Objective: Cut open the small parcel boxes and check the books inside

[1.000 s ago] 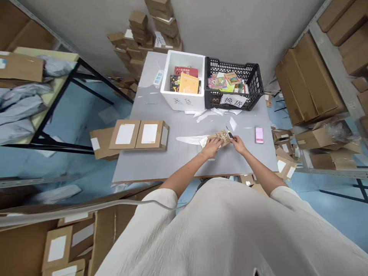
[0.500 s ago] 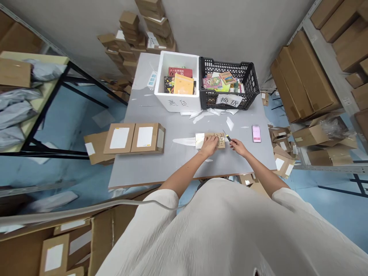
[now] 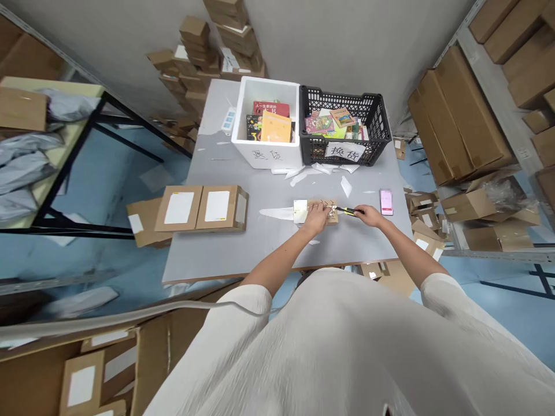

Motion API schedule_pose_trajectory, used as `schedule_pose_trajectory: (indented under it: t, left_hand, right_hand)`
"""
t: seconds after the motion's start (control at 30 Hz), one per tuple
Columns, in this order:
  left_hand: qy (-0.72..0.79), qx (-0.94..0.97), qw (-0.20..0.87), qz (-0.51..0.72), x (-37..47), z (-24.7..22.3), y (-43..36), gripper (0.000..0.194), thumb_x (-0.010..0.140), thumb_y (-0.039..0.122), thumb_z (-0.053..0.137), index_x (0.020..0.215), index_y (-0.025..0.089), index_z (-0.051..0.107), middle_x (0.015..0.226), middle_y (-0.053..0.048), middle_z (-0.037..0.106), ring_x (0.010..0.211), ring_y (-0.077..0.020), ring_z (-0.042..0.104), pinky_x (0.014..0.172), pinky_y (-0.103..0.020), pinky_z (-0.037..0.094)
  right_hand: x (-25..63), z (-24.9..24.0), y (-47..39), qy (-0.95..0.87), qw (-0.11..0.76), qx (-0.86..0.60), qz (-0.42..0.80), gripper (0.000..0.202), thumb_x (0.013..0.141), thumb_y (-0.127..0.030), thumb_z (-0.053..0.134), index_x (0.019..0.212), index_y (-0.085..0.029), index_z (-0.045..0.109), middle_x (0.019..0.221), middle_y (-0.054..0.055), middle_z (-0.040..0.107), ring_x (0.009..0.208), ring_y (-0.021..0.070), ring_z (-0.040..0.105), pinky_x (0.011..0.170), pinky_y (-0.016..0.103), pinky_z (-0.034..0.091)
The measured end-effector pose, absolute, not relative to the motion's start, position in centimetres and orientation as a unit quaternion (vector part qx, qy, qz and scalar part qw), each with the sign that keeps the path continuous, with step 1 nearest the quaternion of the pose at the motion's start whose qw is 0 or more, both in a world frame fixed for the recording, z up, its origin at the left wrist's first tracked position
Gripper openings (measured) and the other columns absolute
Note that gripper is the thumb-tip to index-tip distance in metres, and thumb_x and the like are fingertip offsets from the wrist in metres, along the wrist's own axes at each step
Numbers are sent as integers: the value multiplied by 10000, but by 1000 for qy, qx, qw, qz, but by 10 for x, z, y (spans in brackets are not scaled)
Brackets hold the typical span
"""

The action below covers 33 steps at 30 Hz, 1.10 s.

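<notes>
On the grey table (image 3: 208, 254) in front of me lies a small flat brown cardboard parcel (image 3: 333, 219) with a white label (image 3: 299, 211) on its left part. My left hand (image 3: 317, 218) rests on top of it, fingers spread and pressing down. From the right, my right hand (image 3: 369, 215) is closed around a black and yellow utility knife (image 3: 350, 211). The knife points left, with its tip at the parcel's right part, close to my left fingers. Whether the blade is cutting into the cardboard is too small to tell.
Two labelled cartons (image 3: 221, 225) stand to the left. A white foam box (image 3: 266, 155) and a black crate (image 3: 377, 147), both holding books, stand at the back. A phone (image 3: 386, 202) lies to the right. Paper scraps (image 3: 346, 186) are scattered behind the parcel.
My right hand has shifted right and turned the utility knife nearly level, bringing its tip over the parcel. My left hand has stayed on the parcel.
</notes>
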State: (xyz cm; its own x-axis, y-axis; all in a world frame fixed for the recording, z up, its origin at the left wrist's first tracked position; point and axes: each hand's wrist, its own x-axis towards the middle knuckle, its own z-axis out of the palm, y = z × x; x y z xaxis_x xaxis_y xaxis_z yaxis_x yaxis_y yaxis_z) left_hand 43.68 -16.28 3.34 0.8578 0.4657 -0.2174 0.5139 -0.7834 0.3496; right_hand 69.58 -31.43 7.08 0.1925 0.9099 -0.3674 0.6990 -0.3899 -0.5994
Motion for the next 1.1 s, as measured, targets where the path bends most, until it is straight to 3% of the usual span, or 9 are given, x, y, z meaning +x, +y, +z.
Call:
schedule_pose_trajectory:
  t: [0.2,0.33,0.57,0.83,1.1]
  left_hand:
    - [281,935,209,-61,435,31,-165,657,932,177,775,1566,253,621,1528,-173,589,1463,-386,551,1330,-545,348]
    - [279,937,201,-67,434,32,-166,656,946,188,763,1578,265,605,1516,-159,589,1439,-373,564,1309,-534,369]
    - [279,936,202,-71,431,36,-166,656,959,191,742,1594,261,592,1530,-164,585,1423,-385,577,1276,-531,416]
    - [270,935,210,-90,432,37,-163,643,962,230,731,1587,264,586,1529,-162,580,1355,-352,600,1192,-486,486]
    - [284,931,210,-94,435,41,-166,637,966,222,724,1587,242,585,1551,-173,573,1356,-365,610,1228,-496,464]
  right_hand:
    - [704,72,-291,-605,-2,-755,252,470,1147,-291,448,1487,-235,768,1302,150,799,1152,317,711,984,388,498]
    - [697,70,-276,-637,-36,-739,216,470,1151,-279,439,1481,-268,774,1274,164,788,1189,341,660,1030,430,454]
    - [699,52,-271,-628,32,-739,243,405,1119,-287,518,1375,-284,832,1203,169,792,1150,360,639,1052,470,458]
    - [712,44,-296,-537,138,-725,408,341,1044,-312,587,1219,-257,875,1151,71,852,1026,299,720,973,394,571]
    - [703,45,-317,-478,189,-740,434,299,979,-352,666,1170,-258,876,1176,50,852,1081,298,743,1059,422,581]
